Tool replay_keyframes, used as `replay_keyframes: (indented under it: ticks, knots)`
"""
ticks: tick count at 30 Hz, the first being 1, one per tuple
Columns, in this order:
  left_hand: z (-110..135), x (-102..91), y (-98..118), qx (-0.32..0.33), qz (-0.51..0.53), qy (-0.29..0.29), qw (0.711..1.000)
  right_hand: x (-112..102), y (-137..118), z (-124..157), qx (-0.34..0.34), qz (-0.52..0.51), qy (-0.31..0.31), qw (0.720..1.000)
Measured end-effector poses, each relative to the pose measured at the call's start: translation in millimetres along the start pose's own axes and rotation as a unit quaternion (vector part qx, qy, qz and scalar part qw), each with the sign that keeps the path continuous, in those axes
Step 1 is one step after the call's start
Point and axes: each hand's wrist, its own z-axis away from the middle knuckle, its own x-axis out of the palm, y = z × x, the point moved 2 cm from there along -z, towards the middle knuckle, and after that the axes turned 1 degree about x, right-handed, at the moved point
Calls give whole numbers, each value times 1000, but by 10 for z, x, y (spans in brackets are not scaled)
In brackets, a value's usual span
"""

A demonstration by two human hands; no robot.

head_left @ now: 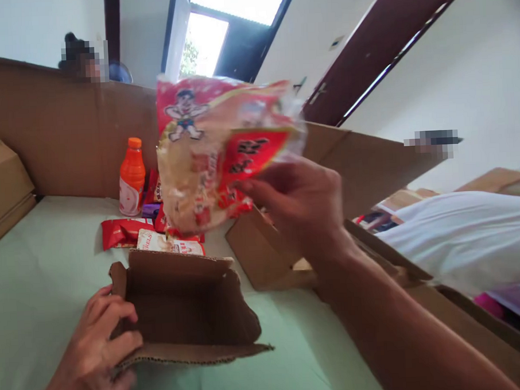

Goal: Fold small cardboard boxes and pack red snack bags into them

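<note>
Raised in the air, a clear and red snack bag (198, 163) with a cartoon figure printed on it is pinched at its lower right edge by my right hand (303, 199). Pale rice crackers seem to show through the plastic, slightly blurred. Below it, a small open cardboard box (185, 353) sits on the pale green surface with its flaps up and its dark inside facing me. My left hand (98, 340) grips the box's left side, fingers over the edge. Behind the box lie a white packet (156, 243) and a red packet (119, 233), partly covered by others.
An orange-capped bottle (132, 177) stands upright at the back. Tall cardboard panels (58, 123) wall the surface. Another box (262, 252) is behind my right hand, and one (5, 183) stands far left. People are beyond the panels; a white sheet-like cloth (468, 237) shows at right.
</note>
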Motion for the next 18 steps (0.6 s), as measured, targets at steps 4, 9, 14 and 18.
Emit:
replay_keyframes:
  ticks: [4,9,14,18]
  knots:
    - [-28,-7,16,25,-1,11,1000,-309,-397,685,-88,13,-58,994]
    - [-19,-2,76,8,-1,10,1000,-103,-561,1049,-212,123,-292,924]
    - [10,24,110,-8,14,8,1000,352,-630,985,-160,213,-556,787]
    - [-6,6,110,-9,16,-1,1000,756,-616,1020,-152,167,-663,713]
